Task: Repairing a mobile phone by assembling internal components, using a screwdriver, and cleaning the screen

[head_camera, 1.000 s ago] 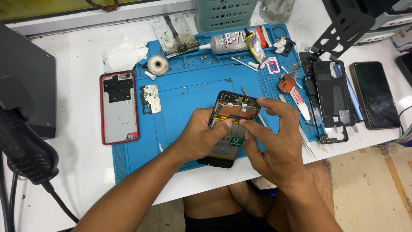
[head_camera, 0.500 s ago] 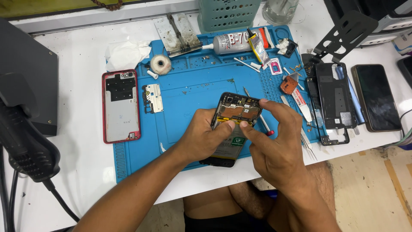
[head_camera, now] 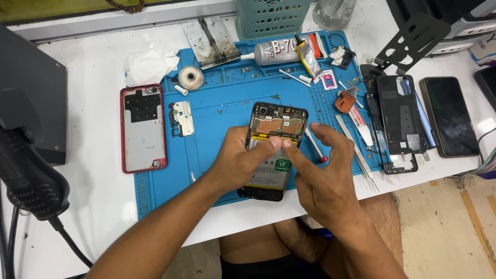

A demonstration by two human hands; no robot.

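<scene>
Both hands meet over an opened black smartphone [head_camera: 273, 152] at the blue silicone mat's [head_camera: 227, 111] centre: left hand [head_camera: 238, 163] grips its side, thumb on the battery; right hand [head_camera: 323, 178], fingers loosely spread and empty, presses a fingertip there. Seemingly mid-disassembly, needing careful prying. A red-tipped screwdriver [head_camera: 315, 146] lies at three o'clock, a red back cover [head_camera: 143, 128] at nine.

White worktable [head_camera: 93, 77] over tan floor [head_camera: 449, 227]

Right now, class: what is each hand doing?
Left hand: gripping the opened phone, thumb on its battery.
Right hand: empty, index fingertip touching the battery.
</scene>
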